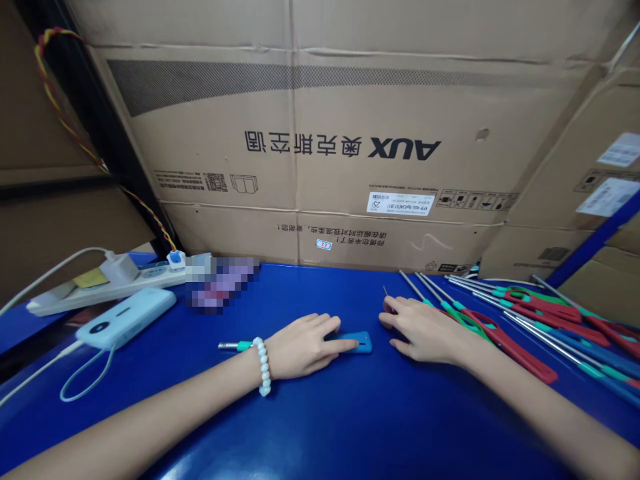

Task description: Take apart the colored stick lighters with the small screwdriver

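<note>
Handle point(365, 338) is lying at three o'clock from your left hand point(300, 347), whose forefinger is pressing, likely steadying it; grip beneath, can't tell. Your right hand point(423, 328) is seemingly pinching a thin rod point(385, 291).

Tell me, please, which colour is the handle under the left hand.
The handle under the left hand is blue, seen best in the head view.

The head camera faces forward and down over the desk point(320, 427), near left hand point(301, 348) and right hand point(425, 329), toward cardboard point(350, 100).
</note>
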